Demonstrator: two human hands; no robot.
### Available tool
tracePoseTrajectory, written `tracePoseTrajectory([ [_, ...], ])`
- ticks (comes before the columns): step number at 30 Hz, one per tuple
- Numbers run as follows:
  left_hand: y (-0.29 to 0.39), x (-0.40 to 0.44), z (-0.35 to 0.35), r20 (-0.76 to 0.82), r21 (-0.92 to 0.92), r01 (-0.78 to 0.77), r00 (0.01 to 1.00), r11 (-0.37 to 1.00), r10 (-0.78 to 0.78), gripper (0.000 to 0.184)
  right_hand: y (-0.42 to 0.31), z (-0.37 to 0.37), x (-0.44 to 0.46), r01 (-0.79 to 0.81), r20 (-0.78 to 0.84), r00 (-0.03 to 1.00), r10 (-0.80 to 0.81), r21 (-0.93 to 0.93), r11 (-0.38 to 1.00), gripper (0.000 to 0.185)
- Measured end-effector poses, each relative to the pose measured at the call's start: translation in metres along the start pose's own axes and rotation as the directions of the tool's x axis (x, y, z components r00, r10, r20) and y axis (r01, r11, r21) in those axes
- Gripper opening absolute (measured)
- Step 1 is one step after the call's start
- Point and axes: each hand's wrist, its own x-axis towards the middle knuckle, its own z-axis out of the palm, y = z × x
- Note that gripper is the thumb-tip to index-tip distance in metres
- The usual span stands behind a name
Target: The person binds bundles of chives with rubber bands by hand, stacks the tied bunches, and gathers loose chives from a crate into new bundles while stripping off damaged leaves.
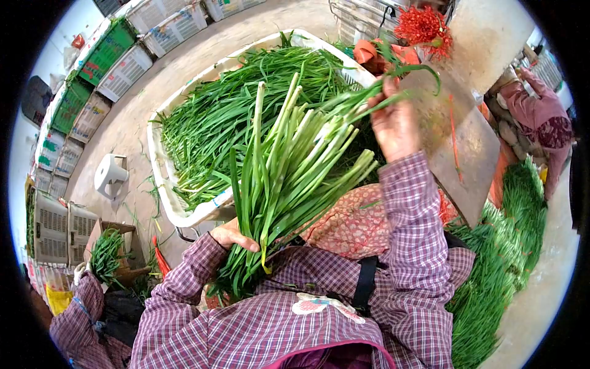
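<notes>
My left hand (236,235) is wrapped round a bunch of garlic chives (292,166), its thumb lying across the leaves. The pale stem ends point up and to the right, and the green leaves hang down over my lap. A yellowed leaf (264,249) shows by my thumb. My right hand (396,126) is raised at the upper right, closed on a few loose green leaves (369,98) that look slightly blurred. Beyond the bunch stands a white plastic crate (161,175) heaped with more chives (246,104).
At my right is a board (452,147) with red ties (424,27) above it. More chives (485,295) lie along the floor there. A white stool (112,176) and stacked crates (126,74) stand to the left. Co-workers (83,317) sit on both sides.
</notes>
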Motion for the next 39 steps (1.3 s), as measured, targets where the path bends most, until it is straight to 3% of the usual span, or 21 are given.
tracePoseTrajectory([
  [4, -0.009, 0.002, -0.01, 0.028, 0.121, -0.034, 0.999, 0.992, 0.031, 0.074, -0.042, -0.027, 0.019, 0.117, -0.024, 0.993, -0.115, 0.075, 0.99, 0.018],
  [5, -0.011, 0.001, -0.011, 0.01, 0.113, -0.034, 0.999, 0.993, 0.033, 0.076, -0.052, -0.035, 0.02, 0.151, -0.018, 0.988, -0.151, 0.218, 0.964, 0.016],
  [7, -0.013, -0.001, -0.012, -0.027, 0.096, -0.037, 0.999, 0.995, 0.039, 0.081, -0.088, -0.051, 0.025, 0.195, 0.032, 0.98, -0.198, 0.083, 0.977, 0.017],
  [9, -0.014, -0.003, -0.017, -0.048, 0.13, -0.007, 0.999, 0.992, 0.014, 0.088, -0.104, -0.063, 0.025, 0.293, -0.069, 0.954, -0.29, 0.027, 0.956, 0.02],
  [11, -0.019, -0.007, -0.021, -0.09, 0.079, 0.023, 0.996, 0.997, -0.016, 0.091, -0.108, -0.077, 0.022, 0.244, -0.06, 0.968, -0.244, -0.004, 0.97, 0.017],
  [12, -0.02, -0.009, -0.021, -0.103, 0.062, 0.032, 0.994, 0.998, -0.026, 0.093, -0.103, -0.095, 0.023, 0.096, -0.061, 0.987, -0.146, -0.499, 0.861, 0.019],
  [13, -0.022, -0.009, -0.023, -0.103, 0.059, 0.023, 0.995, 0.998, -0.017, 0.094, -0.1, -0.097, 0.018, -0.065, -0.112, 0.992, -0.063, -0.859, 0.509, 0.022],
  [14, -0.022, -0.008, -0.025, -0.105, 0.058, 0.011, 0.994, 0.998, -0.005, 0.095, -0.091, -0.101, 0.008, 0.05, 0.037, 0.988, -0.152, -0.995, 0.088, 0.026],
  [15, -0.02, -0.008, -0.024, -0.106, 0.059, 0.009, 0.994, 0.998, -0.003, 0.095, -0.073, -0.088, -0.008, 0.136, 0.207, 0.964, -0.169, -0.925, -0.355, 0.031],
  [17, -0.014, -0.009, -0.02, -0.11, 0.079, 0.001, 0.994, 0.997, 0.008, 0.095, -0.051, -0.057, -0.027, 0.305, 0.387, 0.903, -0.185, -0.884, -0.355, 0.04],
  [19, -0.013, -0.006, -0.018, -0.114, 0.121, -0.026, 0.993, 0.992, 0.04, 0.094, -0.03, -0.014, -0.048, 0.349, 0.366, 0.925, -0.103, -0.925, -0.151, 0.038],
  [21, -0.009, -0.003, -0.016, -0.122, 0.162, -0.064, 0.989, 0.985, 0.085, 0.094, -0.011, 0.008, -0.064, 0.351, 0.34, 0.936, 0.094, -0.925, -0.148, 0.037],
  [23, -0.002, -0.002, -0.012, -0.146, 0.164, -0.05, 0.986, 0.985, 0.074, 0.092, 0.01, 0.007, -0.068, 0.397, 0.376, 0.913, 0.157, -0.907, -0.141, 0.034],
  [25, 0.021, -0.007, 0.0, -0.139, 0.152, -0.017, 0.99, 0.988, 0.038, 0.09, 0.018, 0.0, -0.061, 0.403, 0.381, 0.912, 0.15, -0.901, -0.161, 0.026],
  [27, 0.027, -0.009, -0.001, -0.144, 0.396, -0.215, 0.946, 0.893, 0.291, 0.084, 0.011, -0.018, -0.046, 0.512, 0.531, 0.845, -0.052, -0.834, -0.205, 0.017],
  [31, 0.05, -0.026, 0.002, -0.194, 0.402, -0.182, 0.941, 0.897, 0.278, 0.079, -0.036, -0.055, -0.02, 0.371, 0.492, 0.84, -0.229, -0.828, -0.421, 0.012],
  [33, 0.065, -0.034, 0.003, -0.158, 0.693, -0.203, 0.893, 0.692, 0.421, 0.069, -0.054, -0.07, -0.018, 0.273, 0.37, 0.928, -0.048, -0.762, -0.588, 0.018],
  [34, 0.068, -0.035, 0.0, -0.179, 0.702, -0.186, 0.888, 0.687, 0.424, 0.067, -0.059, -0.073, -0.021, 0.252, 0.324, 0.946, -0.004, -0.74, -0.624, 0.024],
  [37, 0.072, -0.037, -0.006, -0.186, 0.704, -0.211, 0.867, 0.678, 0.463, 0.062, -0.068, -0.057, -0.029, 0.302, 0.406, 0.911, -0.078, -0.783, -0.544, 0.026],
  [38, 0.084, -0.042, 0.002, -0.19, 0.794, -0.187, 0.827, 0.579, 0.529, 0.063, -0.07, -0.044, -0.031, 0.292, 0.377, 0.918, -0.123, -0.853, -0.432, 0.022],
  [39, 0.091, -0.044, 0.007, -0.182, 0.869, -0.154, 0.785, 0.471, 0.592, 0.063, -0.072, -0.031, -0.034, 0.29, 0.377, 0.917, -0.127, -0.852, -0.436, 0.022],
])
